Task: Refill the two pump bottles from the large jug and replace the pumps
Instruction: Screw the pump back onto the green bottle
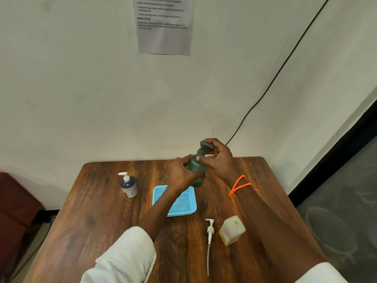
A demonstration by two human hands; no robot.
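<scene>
Printed sheet [164, 25] taped to the wall above the counter [102, 211]: numbered lines in small type, mostly too blurred to read; bold heading "INITIAL STATE" legible, with an unreadable paragraph beneath it. Jug [232, 230] on the counter below the sheet: label present, print illegible. White-pump bottle [129, 185]: label unreadable.

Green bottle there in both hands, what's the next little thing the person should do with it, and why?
Probably twist the pump while holding the green bottle steady. The left hand grips its body above the blue basket, and the right hand holds the pump head. Whether it is being loosened or tightened cannot be told.
</scene>
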